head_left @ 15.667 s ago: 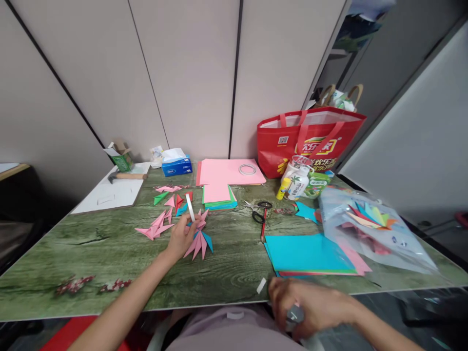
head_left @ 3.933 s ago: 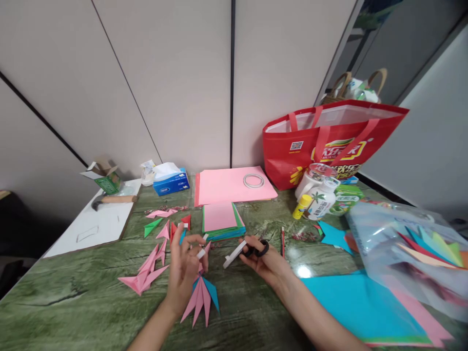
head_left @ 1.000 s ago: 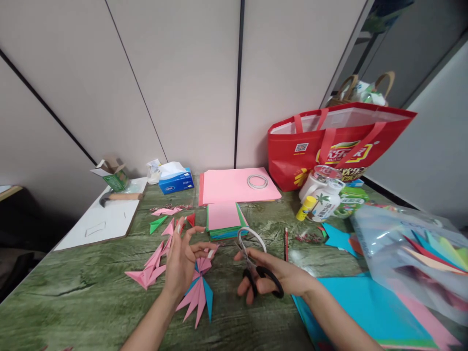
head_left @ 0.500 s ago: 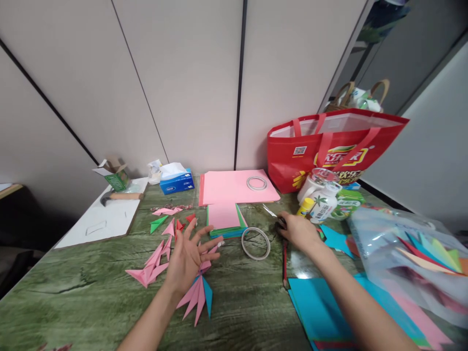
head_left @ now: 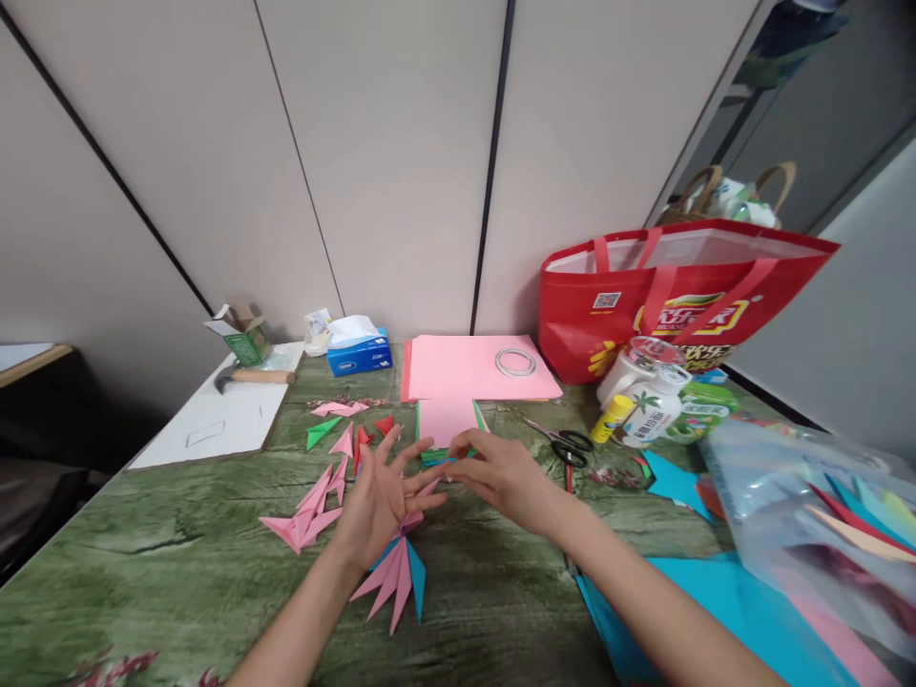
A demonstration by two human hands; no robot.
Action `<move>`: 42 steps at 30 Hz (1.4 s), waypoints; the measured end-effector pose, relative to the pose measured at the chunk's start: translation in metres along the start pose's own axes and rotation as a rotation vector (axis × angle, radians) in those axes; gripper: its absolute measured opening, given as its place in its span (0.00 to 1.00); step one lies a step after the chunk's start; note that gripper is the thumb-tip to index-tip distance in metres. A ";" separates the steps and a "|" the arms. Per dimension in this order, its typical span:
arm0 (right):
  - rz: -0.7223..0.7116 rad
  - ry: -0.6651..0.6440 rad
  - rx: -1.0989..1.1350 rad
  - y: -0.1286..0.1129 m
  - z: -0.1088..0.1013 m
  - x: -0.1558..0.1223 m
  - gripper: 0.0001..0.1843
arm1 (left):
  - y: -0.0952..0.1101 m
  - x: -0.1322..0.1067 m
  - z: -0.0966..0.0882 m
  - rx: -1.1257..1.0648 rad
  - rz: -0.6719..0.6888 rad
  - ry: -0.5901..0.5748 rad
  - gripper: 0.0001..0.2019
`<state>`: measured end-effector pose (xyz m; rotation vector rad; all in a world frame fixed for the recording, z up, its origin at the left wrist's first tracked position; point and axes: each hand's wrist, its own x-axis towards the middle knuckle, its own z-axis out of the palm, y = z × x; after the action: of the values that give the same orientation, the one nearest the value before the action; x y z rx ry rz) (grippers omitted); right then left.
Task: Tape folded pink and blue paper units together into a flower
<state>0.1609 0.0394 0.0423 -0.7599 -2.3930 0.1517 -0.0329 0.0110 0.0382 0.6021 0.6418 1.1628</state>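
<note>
My left hand (head_left: 379, 501) is palm up with its fingers spread, above a folded pink and blue paper piece (head_left: 393, 577). My right hand (head_left: 505, 477) reaches across to the left fingertips, its thumb and fingers pinched together. Whatever is between them is too small to make out. Black-handled scissors (head_left: 571, 447) lie on the table to the right of my right hand, across the end of a dark red pencil-like stick (head_left: 569, 477). Behind the hands is a stack of small coloured paper (head_left: 447, 422), pink on top.
Folded pink pieces (head_left: 307, 510) lie left of my hands. Large pink sheets (head_left: 458, 367) bear a tape roll (head_left: 515, 362). At right stand a glue stick (head_left: 613, 418), a white bottle (head_left: 655, 410) and a red bag (head_left: 572, 315). Blue sheets (head_left: 687, 611) lie front right.
My right hand has left the scissors on the table and moved left to my left fingertips. The tape roll beside the small stack is no longer visible. The view has shifted slightly.
</note>
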 end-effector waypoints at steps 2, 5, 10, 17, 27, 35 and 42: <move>-0.006 0.049 0.034 -0.003 0.003 0.002 0.09 | 0.003 0.000 -0.001 0.012 0.017 0.016 0.27; 0.027 0.133 0.197 -0.006 0.005 0.003 0.06 | 0.011 0.002 -0.006 0.031 0.104 0.083 0.25; 0.217 0.213 0.489 -0.011 0.007 0.006 0.03 | 0.023 0.009 -0.017 0.058 0.314 0.253 0.20; 0.537 0.092 0.562 -0.002 0.024 0.010 0.13 | 0.017 0.011 -0.020 0.263 0.626 0.434 0.16; 0.435 -0.215 0.047 0.003 0.065 0.069 0.34 | 0.017 0.022 -0.043 0.394 0.965 0.704 0.20; 0.423 -0.248 -0.059 0.004 0.103 0.097 0.34 | 0.026 0.022 -0.050 0.348 0.952 0.757 0.16; 0.309 -0.181 0.065 0.001 0.104 0.098 0.32 | 0.039 0.018 -0.047 0.194 1.088 0.812 0.09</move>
<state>0.0366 0.1022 0.0102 -1.1239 -2.4089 0.4395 -0.0877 0.0442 0.0319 0.6457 1.1784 2.4434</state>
